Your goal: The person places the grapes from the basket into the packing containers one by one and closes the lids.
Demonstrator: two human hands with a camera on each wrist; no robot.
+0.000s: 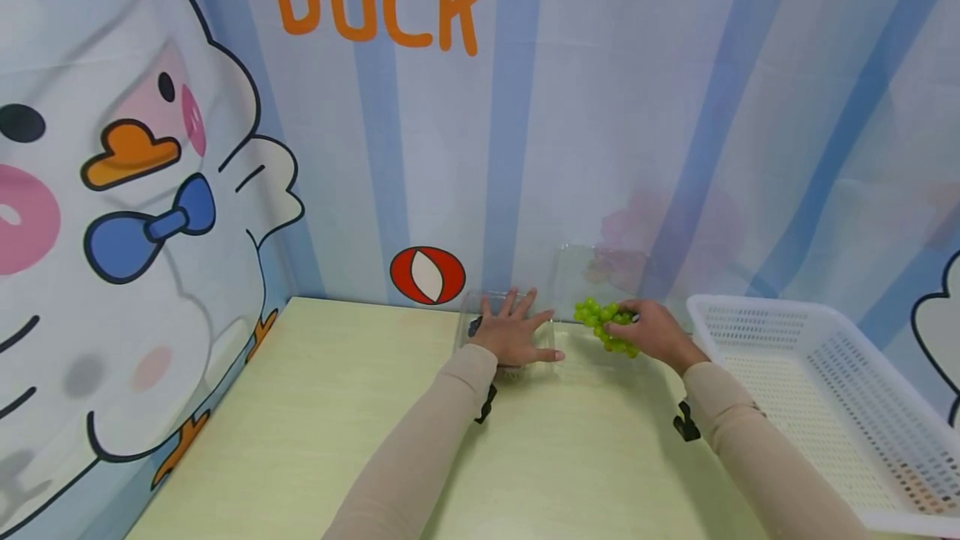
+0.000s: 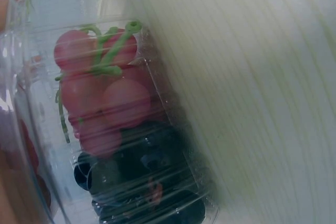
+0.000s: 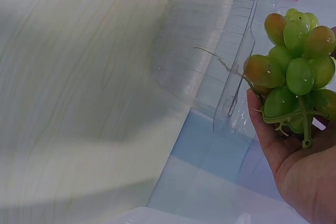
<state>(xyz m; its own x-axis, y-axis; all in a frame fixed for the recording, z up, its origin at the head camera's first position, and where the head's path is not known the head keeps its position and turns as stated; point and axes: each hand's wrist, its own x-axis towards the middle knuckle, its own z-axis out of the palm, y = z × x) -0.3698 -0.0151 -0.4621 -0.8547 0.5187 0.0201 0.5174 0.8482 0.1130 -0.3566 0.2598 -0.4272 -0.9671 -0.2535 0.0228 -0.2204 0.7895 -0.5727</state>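
Observation:
My left hand (image 1: 513, 342) rests with straight, spread fingers on a clear plastic box (image 1: 466, 338). Inside the box, the left wrist view shows a bunch of round red fruit (image 2: 83, 95) on green stems and dark, nearly black grapes (image 2: 144, 156). My right hand (image 1: 657, 335) grips a bunch of green grapes (image 3: 299, 74), some tinged orange. Its stem end lies by the palm. Below and beside the bunch is another clear plastic container (image 3: 239, 30). A clear upright panel (image 1: 573, 273), perhaps its raised lid, stands behind the grapes.
A white perforated basket (image 1: 763, 303) sits at the right side of the pale wooden table (image 1: 300, 407). Close behind the containers hangs a striped backdrop (image 1: 450, 157) with printed duck figures.

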